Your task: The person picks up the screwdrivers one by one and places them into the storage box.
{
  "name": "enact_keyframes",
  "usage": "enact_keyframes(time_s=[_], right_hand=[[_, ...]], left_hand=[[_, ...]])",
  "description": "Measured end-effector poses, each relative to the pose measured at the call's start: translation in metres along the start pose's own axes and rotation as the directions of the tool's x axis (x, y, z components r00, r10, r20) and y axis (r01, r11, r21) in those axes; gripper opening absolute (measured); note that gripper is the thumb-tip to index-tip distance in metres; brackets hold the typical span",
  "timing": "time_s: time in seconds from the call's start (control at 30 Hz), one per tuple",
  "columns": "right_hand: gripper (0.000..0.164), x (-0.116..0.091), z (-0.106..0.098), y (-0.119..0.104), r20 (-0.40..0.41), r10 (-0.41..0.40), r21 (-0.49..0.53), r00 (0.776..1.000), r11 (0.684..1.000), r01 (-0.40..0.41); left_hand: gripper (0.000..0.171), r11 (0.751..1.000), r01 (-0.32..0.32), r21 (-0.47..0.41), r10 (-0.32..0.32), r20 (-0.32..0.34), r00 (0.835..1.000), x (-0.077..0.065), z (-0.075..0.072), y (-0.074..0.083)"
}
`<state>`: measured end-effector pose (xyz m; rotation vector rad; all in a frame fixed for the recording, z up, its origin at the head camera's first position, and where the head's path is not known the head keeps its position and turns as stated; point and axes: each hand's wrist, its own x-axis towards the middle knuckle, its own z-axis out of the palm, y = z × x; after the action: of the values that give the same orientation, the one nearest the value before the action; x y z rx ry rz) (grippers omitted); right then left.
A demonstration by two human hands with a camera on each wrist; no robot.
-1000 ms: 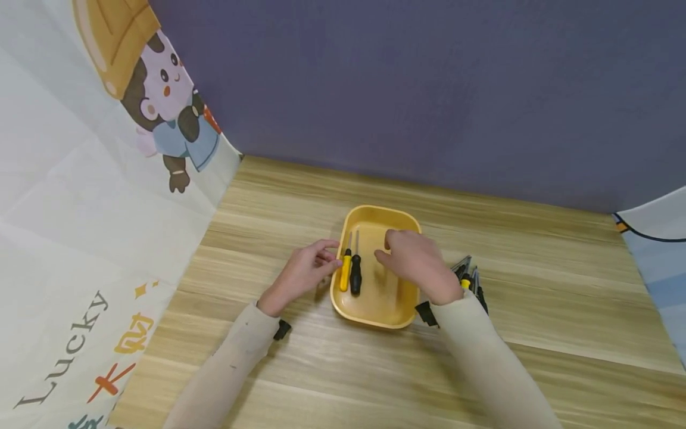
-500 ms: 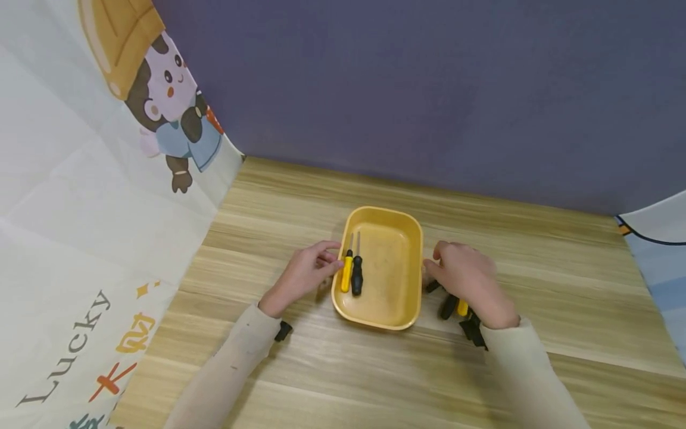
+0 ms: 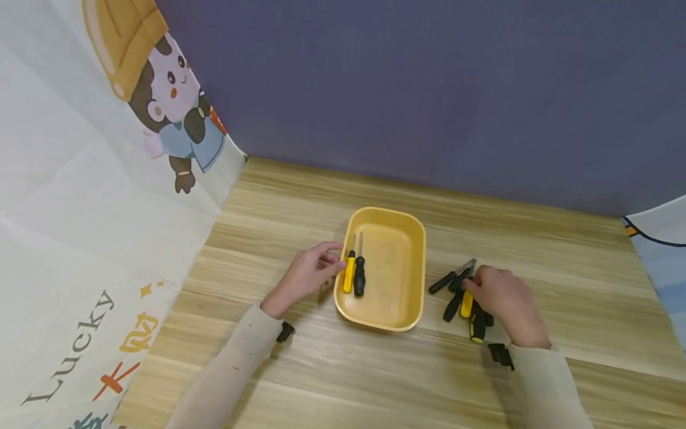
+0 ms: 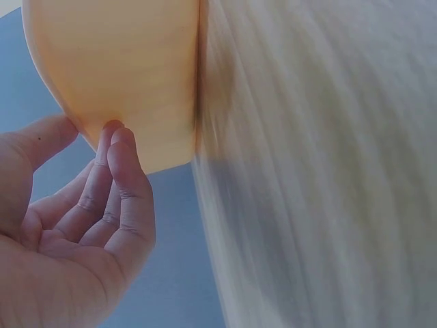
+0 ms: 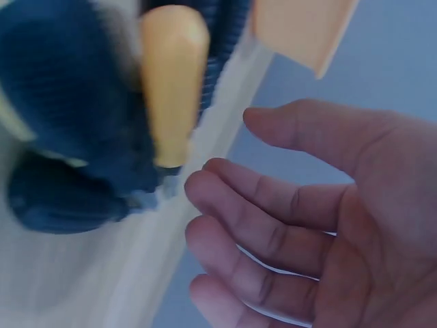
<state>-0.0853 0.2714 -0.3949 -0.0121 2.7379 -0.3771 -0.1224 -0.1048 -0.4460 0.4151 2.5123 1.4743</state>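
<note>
Yellow plastic, rounded at the corners: that's the tray (image 3: 393, 274), sitting mid-table, and two screwdrivers lie inside along its left wall. Yellow-handled screwdriver (image 3: 349, 275) on the outside, black-handled screwdriver (image 3: 359, 277) just beside it, both with shafts pointing to the far end!

Over at the left rim, the left hand (image 3: 308, 271) has the tray in a light pinch, thumb at the rim, bent fingertips against the outer wall, as the left wrist view shows.

Across to the right, and here's a cluster of screwdrivers (image 3: 452, 305) on the wood, well bunched, mostly black handles, shafts meeting toward the far side. One yellow handle (image 3: 466, 304) sits among them, and a black-and-yellow handle (image 3: 477, 328) pokes out nearest. Right above this lot hangs the right hand (image 3: 506, 298), fingers loosely bent, a clear gap between thumb and fingertips, nothing in its grasp!

Pale sleeves (image 3: 241, 345) on both arms, a small black piece (image 3: 501, 354) by the right wrist. Wood-grain table (image 3: 300, 375) underneath, dark bluish wall (image 3: 402, 89) beyond, and on the left a white sheet (image 3: 64, 226) with a cartoon figure (image 3: 177, 89) and the word "Lucky".
</note>
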Motion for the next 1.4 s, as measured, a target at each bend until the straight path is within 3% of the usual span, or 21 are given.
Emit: enact_keyframes(time_s=[0.47, 1.13, 1.4], right_hand=[[0.044, 0.006, 0.017, 0.015, 0.044, 0.124, -0.012, 0.991, 0.992, -0.123], [0.046, 0.009, 0.018, 0.015, 0.060, 0.173, 0.015, 0.983, 0.985, -0.174], [0.047, 0.008, 0.012, 0.012, 0.029, 0.139, 0.019, 0.990, 0.990, -0.139]], left_hand=[[0.042, 1.000, 0.001, -0.006, -0.001, 0.007, 1.000, 0.000, 0.000, 0.000], [0.042, 1.000, -0.005, -0.008, 0.005, 0.004, 1.000, 0.000, 0.001, -0.002], [0.043, 1.000, -0.004, -0.007, 0.004, 0.005, 1.000, 0.001, 0.000, -0.002]])
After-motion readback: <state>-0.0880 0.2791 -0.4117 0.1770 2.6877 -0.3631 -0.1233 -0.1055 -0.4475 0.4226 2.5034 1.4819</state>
